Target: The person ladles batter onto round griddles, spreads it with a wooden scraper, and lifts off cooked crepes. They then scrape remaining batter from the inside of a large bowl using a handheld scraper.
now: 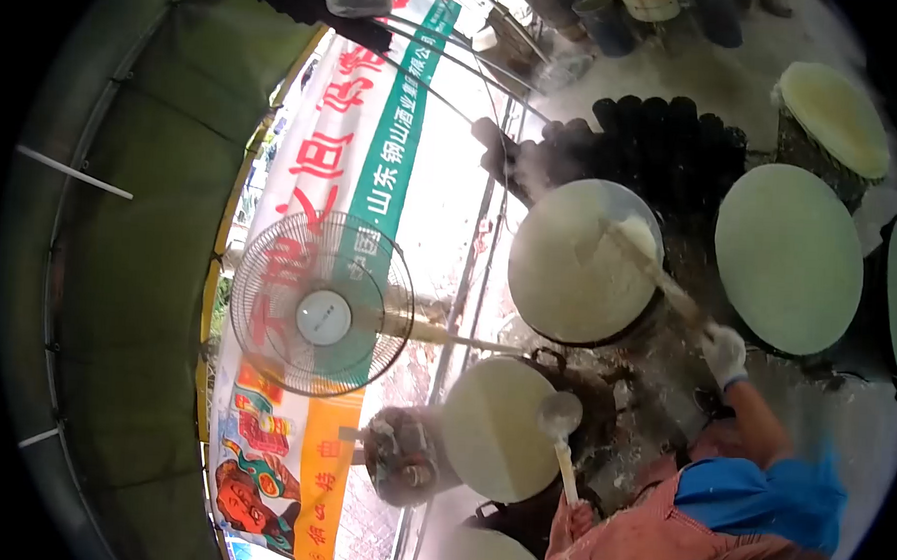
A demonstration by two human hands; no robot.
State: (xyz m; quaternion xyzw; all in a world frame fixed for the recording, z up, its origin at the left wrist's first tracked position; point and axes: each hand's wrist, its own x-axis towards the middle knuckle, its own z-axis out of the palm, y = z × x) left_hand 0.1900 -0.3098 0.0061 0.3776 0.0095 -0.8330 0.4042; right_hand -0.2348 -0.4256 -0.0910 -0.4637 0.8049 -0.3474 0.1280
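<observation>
My right hand, in a pale glove, is closed round the handle of a long wooden paddle. The paddle's far end reaches into a large round pot of pale, steaming contents. My left hand is closed on the light handle of a ladle. The ladle's bowl hangs over the right edge of a second pot, which holds pale liquid. A blue sleeve covers my right upper arm, and a reddish apron shows at the bottom.
Another large pale-filled pot stands at the right, with a pale round surface beyond. Dark cylinders are stacked behind the steaming pot. A standing fan is before a printed banner. Part of another pot shows at the bottom.
</observation>
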